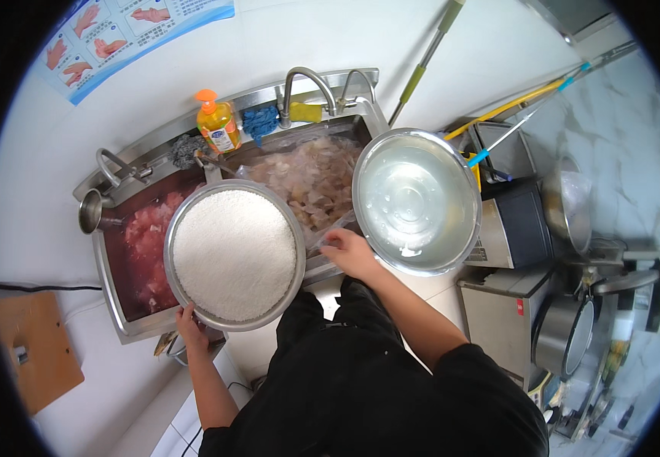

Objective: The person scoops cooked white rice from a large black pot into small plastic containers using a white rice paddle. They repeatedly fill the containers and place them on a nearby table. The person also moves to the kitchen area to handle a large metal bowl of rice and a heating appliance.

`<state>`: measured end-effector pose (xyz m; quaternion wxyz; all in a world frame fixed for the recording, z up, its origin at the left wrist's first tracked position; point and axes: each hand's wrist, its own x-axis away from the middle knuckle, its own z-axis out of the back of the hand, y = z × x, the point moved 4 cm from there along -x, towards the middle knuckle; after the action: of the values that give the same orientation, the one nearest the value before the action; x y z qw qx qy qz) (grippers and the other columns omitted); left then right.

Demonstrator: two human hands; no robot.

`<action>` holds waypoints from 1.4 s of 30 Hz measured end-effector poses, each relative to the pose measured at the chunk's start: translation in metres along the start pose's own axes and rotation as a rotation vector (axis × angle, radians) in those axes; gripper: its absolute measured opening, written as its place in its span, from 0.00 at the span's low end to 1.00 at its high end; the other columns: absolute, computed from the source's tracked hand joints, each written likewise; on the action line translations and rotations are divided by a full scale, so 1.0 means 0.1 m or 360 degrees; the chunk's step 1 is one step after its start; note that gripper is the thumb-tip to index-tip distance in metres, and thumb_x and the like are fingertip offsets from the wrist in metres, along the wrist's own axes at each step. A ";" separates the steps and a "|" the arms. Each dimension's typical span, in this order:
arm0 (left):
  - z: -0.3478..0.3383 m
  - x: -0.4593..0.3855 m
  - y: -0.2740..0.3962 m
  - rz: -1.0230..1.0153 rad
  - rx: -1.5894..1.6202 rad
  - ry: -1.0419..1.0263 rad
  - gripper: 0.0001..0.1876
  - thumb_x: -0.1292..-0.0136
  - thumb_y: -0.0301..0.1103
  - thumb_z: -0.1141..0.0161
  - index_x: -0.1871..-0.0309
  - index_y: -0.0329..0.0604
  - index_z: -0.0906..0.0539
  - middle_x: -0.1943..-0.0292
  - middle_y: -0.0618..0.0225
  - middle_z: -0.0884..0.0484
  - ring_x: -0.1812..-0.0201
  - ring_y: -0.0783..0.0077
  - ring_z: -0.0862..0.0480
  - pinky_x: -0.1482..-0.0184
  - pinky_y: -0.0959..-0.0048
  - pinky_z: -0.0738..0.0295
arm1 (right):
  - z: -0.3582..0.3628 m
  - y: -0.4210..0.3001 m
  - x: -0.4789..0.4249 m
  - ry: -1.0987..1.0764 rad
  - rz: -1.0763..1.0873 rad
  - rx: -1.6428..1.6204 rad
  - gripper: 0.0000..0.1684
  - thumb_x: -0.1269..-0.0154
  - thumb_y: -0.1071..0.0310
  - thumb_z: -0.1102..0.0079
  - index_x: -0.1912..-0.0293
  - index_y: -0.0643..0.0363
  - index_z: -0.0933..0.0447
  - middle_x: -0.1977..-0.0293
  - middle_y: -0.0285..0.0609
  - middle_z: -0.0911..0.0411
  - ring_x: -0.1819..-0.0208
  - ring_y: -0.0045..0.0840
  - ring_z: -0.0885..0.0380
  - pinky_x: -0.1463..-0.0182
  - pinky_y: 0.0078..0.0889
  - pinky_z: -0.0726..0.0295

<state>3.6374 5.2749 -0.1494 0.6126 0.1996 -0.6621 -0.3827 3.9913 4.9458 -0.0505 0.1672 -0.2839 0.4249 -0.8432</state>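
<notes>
My left hand (192, 329) grips the lower left rim of a round metal basin (301, 251) filled with white rice (234, 254). This basin lies over the divide of a double steel sink. Near the front edge of the right sink compartment is my right hand (348, 251), its fingers curled close to clear plastic film (330, 228); whether it pinches the film is unclear. Pale meat pieces (307, 171) lie in that compartment. Red meat (150, 245) sits in reddish water on the left. A second metal basin (415, 200) holds clear water at the right.
Along the sink's back stand a soap pump bottle (219, 123), a blue cloth (261, 122), a yellow sponge (305, 112) and a curved faucet (310, 74). A metal ladle (93, 211) is at the left rim. Steel cabinets (498, 320) and pots (564, 337) stand to the right.
</notes>
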 end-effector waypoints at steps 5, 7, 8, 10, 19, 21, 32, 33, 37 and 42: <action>0.01 -0.03 -0.01 -0.0171 -0.0175 0.0151 0.28 0.39 0.39 0.30 0.39 0.39 0.26 0.51 0.67 0.20 0.51 0.72 0.22 0.51 0.71 0.26 | 0.80 0.17 0.44 0.0147 0.0003 -0.0187 0.16 0.36 0.67 0.32 0.51 0.65 0.18 0.58 0.49 0.15 0.59 0.31 0.14 0.54 0.33 0.15; 0.03 0.02 0.05 -0.0482 -0.0290 0.0417 0.28 0.38 0.39 0.29 0.39 0.35 0.26 0.45 0.62 0.22 0.47 0.67 0.24 0.43 0.67 0.29 | 1.13 0.29 0.57 0.0210 -0.0097 -0.0202 0.16 0.37 0.69 0.31 0.52 0.66 0.18 0.58 0.49 0.16 0.60 0.31 0.14 0.55 0.32 0.15; 0.10 0.03 0.10 -0.0658 -0.0377 0.0536 0.28 0.37 0.39 0.29 0.39 0.35 0.26 0.44 0.61 0.23 0.45 0.65 0.25 0.41 0.66 0.30 | 1.30 0.41 0.60 0.0262 -0.0110 -0.0128 0.15 0.36 0.70 0.32 0.52 0.66 0.18 0.58 0.49 0.16 0.60 0.30 0.14 0.55 0.31 0.15; 0.08 0.10 0.19 -0.0972 -0.0691 0.0706 0.26 0.35 0.38 0.30 0.40 0.33 0.25 0.43 0.58 0.24 0.41 0.61 0.27 0.34 0.63 0.35 | 1.65 0.70 0.62 0.0346 -0.0170 -0.0086 0.15 0.36 0.69 0.32 0.52 0.67 0.18 0.58 0.50 0.16 0.60 0.31 0.14 0.56 0.32 0.15; -1.82 1.32 0.24 -0.1334 -0.0677 0.0043 0.17 0.33 0.26 0.34 0.44 0.37 0.22 0.45 0.64 0.22 0.47 0.71 0.23 0.47 0.73 0.25 | 3.12 1.80 0.68 0.1069 -0.0164 0.0400 0.19 0.43 0.66 0.31 0.54 0.66 0.18 0.61 0.54 0.17 0.58 0.43 0.17 0.52 0.41 0.18; -2.42 1.59 0.14 -0.1293 -0.0735 -0.0236 0.16 0.34 0.25 0.35 0.44 0.38 0.22 0.46 0.64 0.22 0.48 0.72 0.22 0.49 0.72 0.24 | 3.25 1.93 0.70 0.1112 -0.0233 0.0437 0.22 0.43 0.65 0.31 0.50 0.66 0.20 0.54 0.55 0.19 0.50 0.46 0.19 0.45 0.43 0.20; -4.56 2.91 -0.47 -0.1797 -0.1397 -0.1359 0.14 0.43 0.27 0.32 0.53 0.39 0.19 0.51 0.55 0.17 0.48 0.52 0.19 0.43 0.61 0.25 | 3.33 2.54 0.57 0.0959 -0.0422 0.0055 0.36 0.42 0.63 0.29 0.39 0.72 0.29 0.42 0.62 0.26 0.43 0.49 0.23 0.39 0.42 0.22; -4.61 2.96 -0.52 -0.1765 -0.1433 -0.1383 0.14 0.43 0.28 0.33 0.54 0.38 0.19 0.51 0.54 0.17 0.47 0.50 0.20 0.42 0.60 0.26 | 3.33 2.53 0.58 0.0927 -0.0448 -0.0014 0.36 0.42 0.63 0.29 0.39 0.73 0.29 0.42 0.61 0.26 0.44 0.48 0.21 0.40 0.42 0.21; -4.63 3.03 -0.62 -0.1716 -0.1491 -0.1452 0.13 0.43 0.30 0.33 0.55 0.39 0.19 0.51 0.55 0.18 0.47 0.48 0.20 0.42 0.60 0.26 | 3.28 2.75 0.55 0.0905 -0.0448 -0.0239 0.40 0.40 0.63 0.29 0.35 0.75 0.33 0.39 0.61 0.27 0.51 0.41 0.17 0.47 0.38 0.17; -4.56 3.02 -0.76 -0.1814 -0.1544 -0.1423 0.11 0.42 0.31 0.34 0.57 0.41 0.19 0.51 0.56 0.18 0.46 0.49 0.21 0.42 0.57 0.26 | 3.32 2.84 0.56 0.0820 -0.0472 -0.0392 0.42 0.36 0.67 0.31 0.30 0.75 0.40 0.39 0.57 0.28 0.53 0.33 0.17 0.54 0.30 0.18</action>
<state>4.0105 4.8864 -0.0272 0.0277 0.0486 -0.4037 -0.9132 4.1650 4.5448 -0.1038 -0.1062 -0.1379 0.5060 -0.8448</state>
